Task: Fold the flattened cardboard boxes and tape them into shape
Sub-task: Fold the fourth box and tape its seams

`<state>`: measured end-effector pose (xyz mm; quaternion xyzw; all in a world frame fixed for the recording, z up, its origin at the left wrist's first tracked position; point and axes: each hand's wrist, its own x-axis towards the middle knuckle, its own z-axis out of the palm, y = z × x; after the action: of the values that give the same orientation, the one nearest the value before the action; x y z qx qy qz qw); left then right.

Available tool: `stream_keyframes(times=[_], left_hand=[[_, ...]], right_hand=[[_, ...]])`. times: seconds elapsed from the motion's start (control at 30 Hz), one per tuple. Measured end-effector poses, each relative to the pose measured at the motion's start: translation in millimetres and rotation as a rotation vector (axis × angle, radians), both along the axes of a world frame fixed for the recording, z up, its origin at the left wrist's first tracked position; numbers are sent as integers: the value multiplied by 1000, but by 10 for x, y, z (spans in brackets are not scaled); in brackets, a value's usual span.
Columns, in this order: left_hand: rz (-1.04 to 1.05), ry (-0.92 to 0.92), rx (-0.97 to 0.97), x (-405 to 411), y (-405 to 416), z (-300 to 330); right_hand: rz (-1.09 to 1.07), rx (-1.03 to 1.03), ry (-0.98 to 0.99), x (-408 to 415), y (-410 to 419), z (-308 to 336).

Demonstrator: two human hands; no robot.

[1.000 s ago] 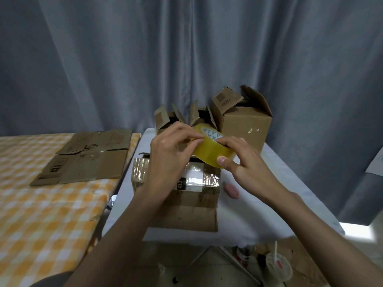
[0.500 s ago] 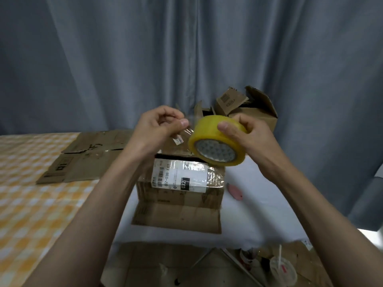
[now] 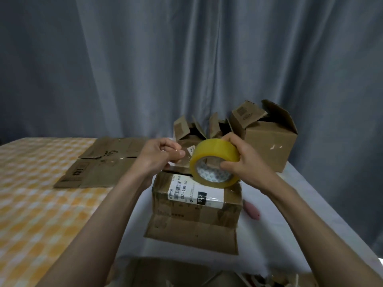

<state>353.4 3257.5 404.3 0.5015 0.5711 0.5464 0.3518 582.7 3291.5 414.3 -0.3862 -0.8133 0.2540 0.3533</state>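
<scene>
Tape roll up over the box on the white table

Right hand (image 3: 246, 162) grips the yellow tape roll (image 3: 215, 162) just above the labelled box (image 3: 196, 201); left hand (image 3: 159, 156) pinches the clear tape end beside it

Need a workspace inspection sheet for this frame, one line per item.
Surface: white table; checked table on its left.
Job's things: labelled box on the white table; tape roll held above it; flat cardboard on the checked table; open boxes behind.
Clutter: pink object right of the labelled box.
Grippers: left hand pinches the tape end; right hand grips the roll.
Cables: nothing seen.
Surroundings: grey curtain.
</scene>
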Motion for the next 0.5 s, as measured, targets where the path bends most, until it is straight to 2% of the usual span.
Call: stream_keyframes(times=[0.07, 0.13, 0.2, 0.3, 0.5], left_hand=[[-13, 7, -34, -16, 26, -58], [-25, 22, -60, -27, 47, -97], [-23, -14, -74, -33, 70, -112], [13, -62, -90, -63, 109, -136], [12, -92, -165, -224, 157, -185]], right_hand=[[-27, -54, 10, -48, 56, -135], [-43, -135, 100, -67, 88, -275], [-48, -202, 197, -62, 98, -406], [-76, -290, 222, -76, 76, -606], [-103, -260, 241, -53, 36, -693]])
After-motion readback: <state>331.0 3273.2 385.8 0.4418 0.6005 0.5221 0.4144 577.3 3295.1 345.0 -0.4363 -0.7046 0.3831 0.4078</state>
